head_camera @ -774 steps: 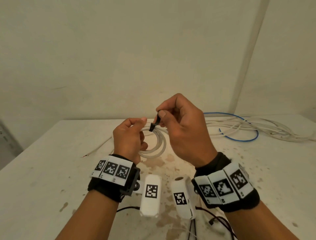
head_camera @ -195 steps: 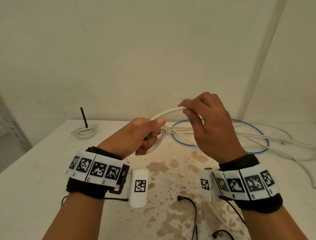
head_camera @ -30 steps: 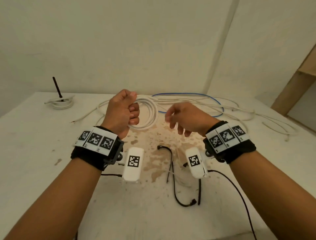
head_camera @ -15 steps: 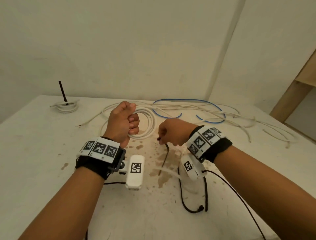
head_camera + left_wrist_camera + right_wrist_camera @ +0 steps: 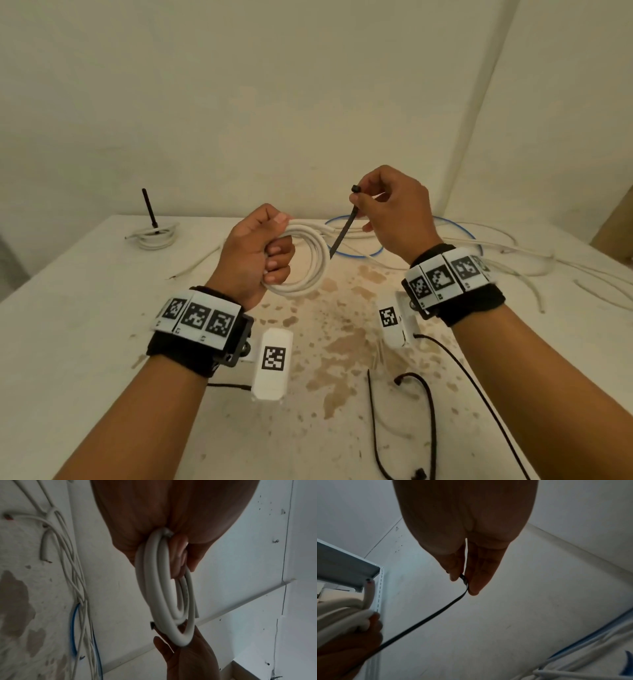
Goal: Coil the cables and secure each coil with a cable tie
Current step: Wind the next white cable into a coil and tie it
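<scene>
My left hand (image 5: 260, 253) grips a white cable coil (image 5: 313, 270) of several loops and holds it above the table; the left wrist view shows the coil (image 5: 164, 588) hanging from my curled fingers. My right hand (image 5: 394, 209) is raised to the right of the coil and pinches a black cable tie (image 5: 344, 229) near its head between thumb and forefinger. The tie's tail slants down to the coil's right side. In the right wrist view the cable tie (image 5: 426, 618) runs from my fingertips (image 5: 472, 586) down toward the left hand.
A tied white coil (image 5: 154, 236) with a black tie sticking up lies at the table's back left. Loose white cables (image 5: 513, 253) and a blue cable (image 5: 356, 255) sprawl at the back right. More black cable ties (image 5: 428, 421) lie on the stained table (image 5: 85, 342) near me.
My right hand has picked a black cable tie off the table and lifted it up beside the coil. The left hand has raised the coil slightly, keeping its grip.
</scene>
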